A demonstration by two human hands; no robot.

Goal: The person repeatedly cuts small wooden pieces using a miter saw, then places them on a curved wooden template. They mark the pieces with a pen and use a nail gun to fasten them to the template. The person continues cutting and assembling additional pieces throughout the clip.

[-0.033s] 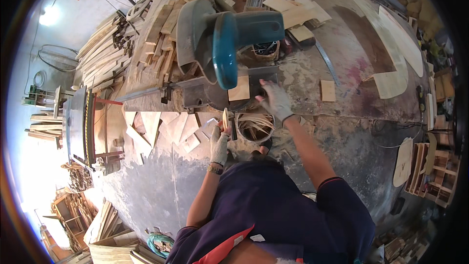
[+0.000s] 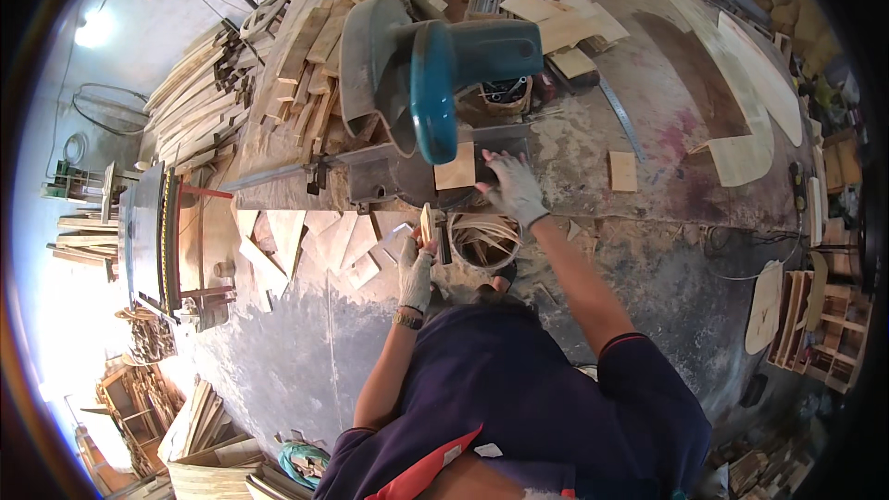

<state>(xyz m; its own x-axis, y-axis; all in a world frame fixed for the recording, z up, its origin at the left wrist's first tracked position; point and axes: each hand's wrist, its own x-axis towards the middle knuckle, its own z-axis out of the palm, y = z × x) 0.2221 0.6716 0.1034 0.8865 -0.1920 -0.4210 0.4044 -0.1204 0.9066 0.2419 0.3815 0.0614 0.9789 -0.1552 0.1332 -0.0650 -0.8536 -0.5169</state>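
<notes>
In its pale, fingertip-less work glove, my left hand (image 2: pixel 415 276) is closed around a small pale wooden piece (image 2: pixel 427 220), held upright at the front edge of the bench. My gloved right hand (image 2: pixel 514 190) lies palm down on the dark metal base of a mitre saw (image 2: pixel 431 93), its fingers spread. The fingertips are close to the right edge of a square pale board (image 2: pixel 455 167); whether they touch it I cannot tell. That board lies on the saw base, partly under the blue blade guard. Beside the left hand a dark upright bar (image 2: pixel 444 243) stands.
A round bin (image 2: pixel 485 243) holding wood strips stands below the bench edge. Stacked timber (image 2: pixel 315 56) lies left of the saw, plywood offcuts (image 2: pixel 319 245) lower left. A blue-grey ruler (image 2: pixel 622 118) and a small wood block (image 2: pixel 622 171) lie on the right.
My right hand has shifted slightly left and up, closer to the square board. The left hand still holds the wooden piece in the same place.
</notes>
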